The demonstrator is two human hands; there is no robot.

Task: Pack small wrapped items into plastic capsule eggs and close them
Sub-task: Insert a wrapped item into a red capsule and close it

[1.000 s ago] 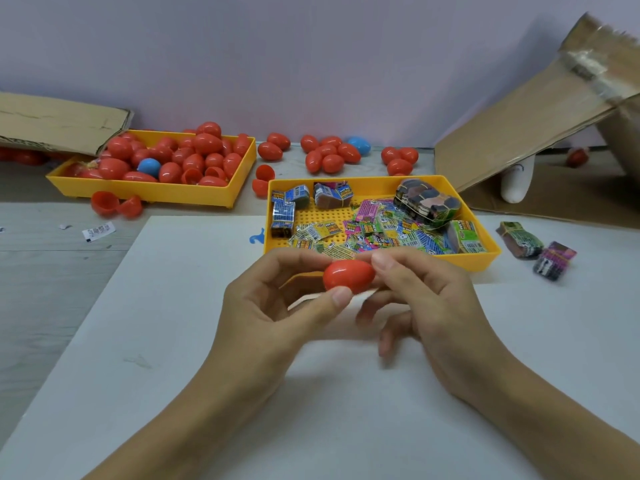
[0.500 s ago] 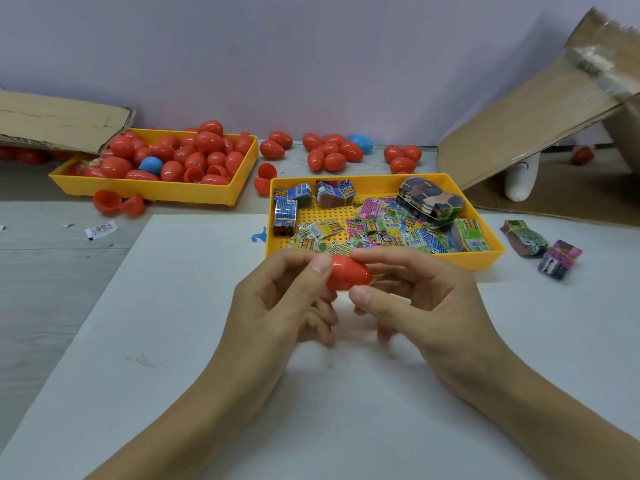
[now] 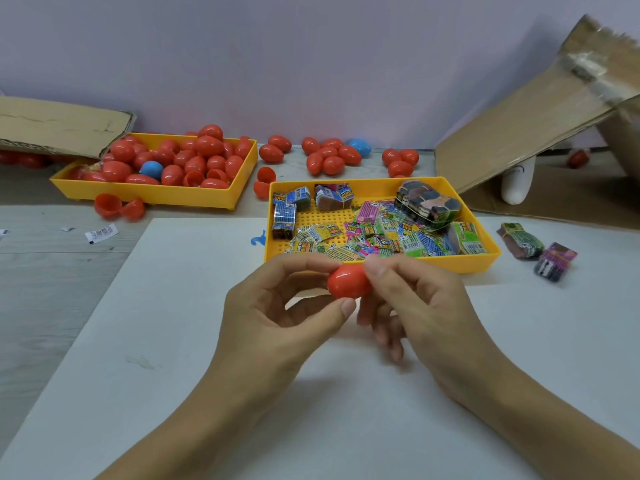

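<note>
Both hands are pinching one red capsule egg [image 3: 348, 281], left hand [image 3: 277, 317] gripping one end and right hand [image 3: 412, 306] the other, probably pressing its halves closed above the worktop [image 3: 173, 341].

A white sheet [image 3: 173, 341] covers the near part of the grey wood-grain desk [image 3: 52, 289]. Left of the sheet, a small printed paper label [image 3: 101, 233] lies on the desk. Beyond the sheet's far left, a flat cardboard piece [image 3: 59, 128] lies by the lilac wall [image 3: 311, 57]. Beyond its far right, a cardboard flap [image 3: 540, 109] slants upward, a white rounded object [image 3: 517, 181] beneath it.
</note>
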